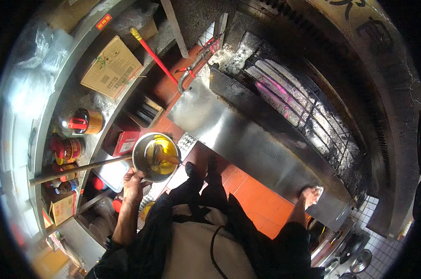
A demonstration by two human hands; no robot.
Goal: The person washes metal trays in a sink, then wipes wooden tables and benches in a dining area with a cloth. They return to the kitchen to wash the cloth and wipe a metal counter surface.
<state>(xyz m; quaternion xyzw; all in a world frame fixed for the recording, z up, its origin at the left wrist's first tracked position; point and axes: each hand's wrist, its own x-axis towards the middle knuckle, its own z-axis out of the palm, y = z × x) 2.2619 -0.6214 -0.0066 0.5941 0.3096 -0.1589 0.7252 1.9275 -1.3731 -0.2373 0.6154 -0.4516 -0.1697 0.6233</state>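
Observation:
My left hand [134,183] grips the near-left rim of a round metal pot [138,158]. Yellow oil [167,142] lies in the pot, with a brownish object partly in it, too unclear to name. A long wooden stick [81,169] runs from the left up to the pot's rim; whether it continues inside cannot be told. Out to the right, my right hand [308,198] holds a crumpled white cloth or paper [318,192] over the stainless steel ledge [252,148]. Beyond that ledge is a charcoal grill with metal bars [301,115], pinkish glow and pale ash beneath them.
Shelving at left holds a cardboard box [111,68], a red-handled jug [88,121], red-lidded jars [67,150] and plastic bags [31,90]. A red pole [158,60] leans near a bent pipe [186,78]. Red floor tiles [252,198] lie below. Metal lids [360,261] are at lower right.

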